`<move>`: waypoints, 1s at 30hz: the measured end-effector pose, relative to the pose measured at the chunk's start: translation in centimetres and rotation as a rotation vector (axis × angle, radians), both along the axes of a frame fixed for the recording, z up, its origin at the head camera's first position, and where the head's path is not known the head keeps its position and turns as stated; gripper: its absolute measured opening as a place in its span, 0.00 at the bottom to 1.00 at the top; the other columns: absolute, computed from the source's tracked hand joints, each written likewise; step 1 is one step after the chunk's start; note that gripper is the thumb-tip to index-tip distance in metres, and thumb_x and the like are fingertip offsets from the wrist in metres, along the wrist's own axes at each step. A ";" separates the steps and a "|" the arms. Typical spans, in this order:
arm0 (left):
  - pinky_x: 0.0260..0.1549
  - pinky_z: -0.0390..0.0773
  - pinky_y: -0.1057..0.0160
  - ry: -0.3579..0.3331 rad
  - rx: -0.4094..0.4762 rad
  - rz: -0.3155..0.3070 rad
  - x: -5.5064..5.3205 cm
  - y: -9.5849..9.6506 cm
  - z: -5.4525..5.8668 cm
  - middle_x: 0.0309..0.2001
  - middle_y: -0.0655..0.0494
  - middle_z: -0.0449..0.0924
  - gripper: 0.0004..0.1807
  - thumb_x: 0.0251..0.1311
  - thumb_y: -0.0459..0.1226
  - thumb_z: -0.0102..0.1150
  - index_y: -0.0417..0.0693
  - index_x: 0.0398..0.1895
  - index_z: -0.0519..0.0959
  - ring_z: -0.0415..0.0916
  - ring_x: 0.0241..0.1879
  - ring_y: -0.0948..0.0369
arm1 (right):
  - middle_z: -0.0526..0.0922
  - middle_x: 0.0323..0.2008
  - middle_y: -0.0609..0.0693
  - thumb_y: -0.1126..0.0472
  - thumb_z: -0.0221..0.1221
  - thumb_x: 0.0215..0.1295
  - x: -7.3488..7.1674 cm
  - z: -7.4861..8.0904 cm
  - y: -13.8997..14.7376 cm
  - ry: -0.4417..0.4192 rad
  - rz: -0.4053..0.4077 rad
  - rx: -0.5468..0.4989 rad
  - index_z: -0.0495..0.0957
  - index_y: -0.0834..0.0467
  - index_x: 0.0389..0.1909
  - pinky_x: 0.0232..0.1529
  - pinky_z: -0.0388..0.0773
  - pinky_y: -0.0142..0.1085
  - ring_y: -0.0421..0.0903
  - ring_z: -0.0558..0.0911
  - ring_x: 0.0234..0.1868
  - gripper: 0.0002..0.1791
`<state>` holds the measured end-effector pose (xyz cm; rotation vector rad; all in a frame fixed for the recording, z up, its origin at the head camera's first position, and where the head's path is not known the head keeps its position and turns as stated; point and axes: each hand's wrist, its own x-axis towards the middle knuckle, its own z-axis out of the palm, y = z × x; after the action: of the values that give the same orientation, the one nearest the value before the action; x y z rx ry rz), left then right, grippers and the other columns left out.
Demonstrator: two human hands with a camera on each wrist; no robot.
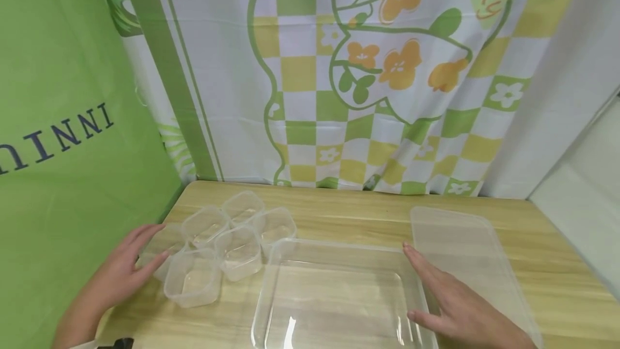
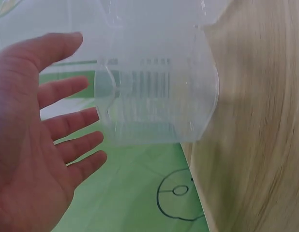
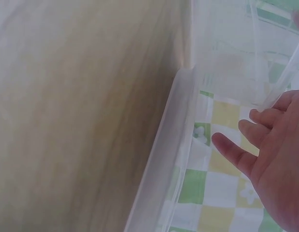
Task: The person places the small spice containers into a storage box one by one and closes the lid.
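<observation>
My left hand (image 1: 116, 276) is beside the leftmost small clear plastic container (image 1: 170, 237), its fingertips close to the rim. In the left wrist view, the fingers of that hand (image 2: 72, 123) are spread and slightly bent next to the container's wall (image 2: 149, 96). Several more such containers, such as the front one (image 1: 194, 279), stand grouped together with their tops uncovered. At the right side of a large clear rectangular box (image 1: 334, 306) is my right hand (image 1: 455, 306), fingers extended along its rim. The right wrist view shows this hand (image 3: 277, 150) with nothing gripped.
A flat translucent lid (image 1: 460, 246) lies on the wooden table (image 1: 349, 203) to the right of the large box, partly under the right hand in view. Behind the table hangs a checked floral curtain (image 1: 334, 101). A green fabric panel (image 1: 63, 220) borders the left side.
</observation>
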<state>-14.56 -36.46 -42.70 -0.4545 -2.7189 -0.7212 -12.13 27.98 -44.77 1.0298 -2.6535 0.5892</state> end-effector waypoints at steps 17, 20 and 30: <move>0.52 0.58 0.17 -0.165 0.018 0.007 0.1 -1.7 -0.9 0.73 0.24 0.54 0.40 0.67 0.44 0.66 0.38 0.76 0.62 0.55 0.66 0.23 | 0.57 0.79 0.57 0.51 0.72 0.63 0.1 -0.1 0.1 -0.049 -0.007 -0.035 0.47 0.59 0.82 0.66 0.49 0.16 0.42 0.62 0.74 0.56; 0.53 0.59 0.18 -0.177 0.020 0.018 0.1 -1.8 -1.0 0.73 0.24 0.55 0.41 0.67 0.44 0.67 0.36 0.76 0.61 0.56 0.66 0.23 | 0.56 0.79 0.57 0.56 0.66 0.70 0.1 0.0 0.1 -0.095 -0.020 -0.059 0.47 0.57 0.83 0.66 0.49 0.15 0.40 0.60 0.75 0.49; 0.52 0.70 0.26 -0.144 0.075 0.030 0.1 -1.8 -1.2 0.69 0.23 0.61 0.22 0.63 0.41 0.71 0.38 0.54 0.76 0.65 0.60 0.26 | 0.60 0.78 0.54 0.60 0.58 0.77 0.2 0.2 -0.4 -0.098 -0.063 -0.067 0.50 0.55 0.83 0.65 0.49 0.15 0.47 0.67 0.72 0.40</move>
<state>-14.49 -38.27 -43.87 -0.3568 -2.8131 -0.8769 -11.97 27.58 -44.59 0.9183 -2.7191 0.7274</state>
